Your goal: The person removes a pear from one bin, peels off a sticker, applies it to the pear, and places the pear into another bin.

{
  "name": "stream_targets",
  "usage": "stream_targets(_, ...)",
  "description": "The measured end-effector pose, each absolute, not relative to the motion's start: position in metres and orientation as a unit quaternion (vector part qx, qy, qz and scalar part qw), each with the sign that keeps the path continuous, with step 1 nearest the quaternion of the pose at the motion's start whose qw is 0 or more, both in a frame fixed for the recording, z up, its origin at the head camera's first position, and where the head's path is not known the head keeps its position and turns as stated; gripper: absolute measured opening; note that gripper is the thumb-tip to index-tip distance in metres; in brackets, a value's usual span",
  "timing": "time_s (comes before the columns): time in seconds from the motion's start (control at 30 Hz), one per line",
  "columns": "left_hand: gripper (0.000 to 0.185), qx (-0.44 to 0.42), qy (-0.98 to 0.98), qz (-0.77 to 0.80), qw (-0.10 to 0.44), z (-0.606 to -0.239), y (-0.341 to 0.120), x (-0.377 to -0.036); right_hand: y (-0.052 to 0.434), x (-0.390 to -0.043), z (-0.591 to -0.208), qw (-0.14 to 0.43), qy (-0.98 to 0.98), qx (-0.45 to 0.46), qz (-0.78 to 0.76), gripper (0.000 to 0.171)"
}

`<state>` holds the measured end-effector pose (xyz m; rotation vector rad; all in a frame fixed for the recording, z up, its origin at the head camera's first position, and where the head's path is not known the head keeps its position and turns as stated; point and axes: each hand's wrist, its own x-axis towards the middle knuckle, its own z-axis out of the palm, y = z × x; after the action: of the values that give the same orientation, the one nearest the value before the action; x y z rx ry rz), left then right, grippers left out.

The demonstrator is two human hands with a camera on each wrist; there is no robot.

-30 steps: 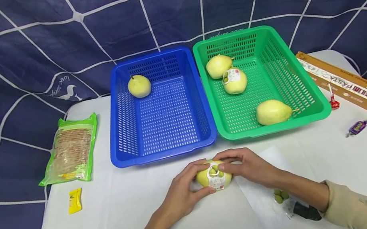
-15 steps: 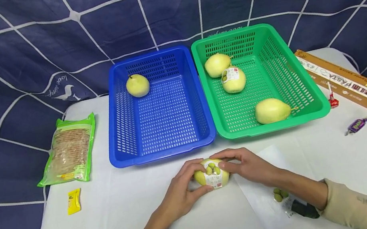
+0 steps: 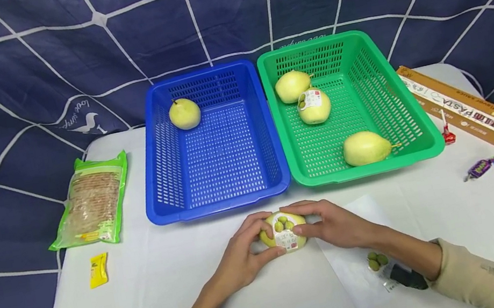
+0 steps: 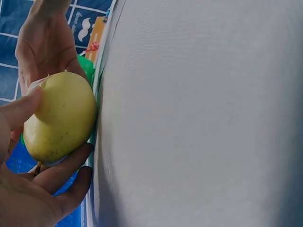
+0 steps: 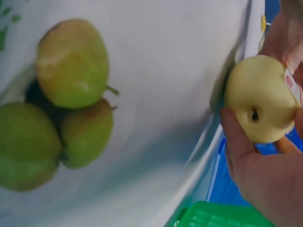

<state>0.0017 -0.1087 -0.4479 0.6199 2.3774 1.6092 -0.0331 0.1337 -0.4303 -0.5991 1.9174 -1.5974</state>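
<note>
Left hand (image 3: 237,259) and right hand (image 3: 332,224) both grasp the labelled pear (image 3: 283,232). It sits near the blue basket (image 3: 162,190) rim, apparently just above bare table (image 3: 162,293).

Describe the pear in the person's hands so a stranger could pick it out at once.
On the white table, just in front of the blue plastic basket and the green plastic basket, the left hand and right hand grip a yellow-green pear. It alone lies outside the baskets, with a white label showing small green fruits.

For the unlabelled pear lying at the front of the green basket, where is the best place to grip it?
Probably from above, across the wide belly of the pear. It lies on its side, stem pointing right, clear of the green basket walls.
</note>
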Motion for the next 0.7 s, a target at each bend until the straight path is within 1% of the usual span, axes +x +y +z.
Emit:
stream_targets(0.17,0.027,0.202,0.800,0.554,0.113,-0.4483,-0.1087,0.0014,0.1309,-0.0292,-0.4331,0.281,0.697,-0.218,-0.623,0.057)
stream_targets(0.3,0.028,0.210,0.801,0.551,0.105,-0.4490,-0.1088,0.0029,0.1303,-0.0296,-0.4333,0.273,0.698,-0.241,-0.617,0.059)
stream_targets(0.4,0.033,0.212,0.798,0.556,0.098,-0.4494,-0.1086,0.0039,0.1315,-0.0314,-0.4317,0.281,0.698,-0.252,-0.608,0.059)
stream_targets(0.53,0.042,0.216,0.791,0.565,0.091,-0.4491,-0.1081,0.0036,0.1322,-0.0299,-0.4319,0.293,0.692,-0.244,-0.613,0.062)
stream_targets(0.6,0.045,0.217,0.790,0.566,0.090,-0.4490,-0.1081,0.0031,0.1311,-0.0277,-0.4336,0.284,0.699,-0.243,-0.610,0.065)
stream_targets(0.7,0.046,0.213,0.788,0.569,0.097,-0.4492,-0.1083,0.0018,0.1292,-0.0245,-0.4365,0.255,0.722,-0.249,-0.593,0.068)
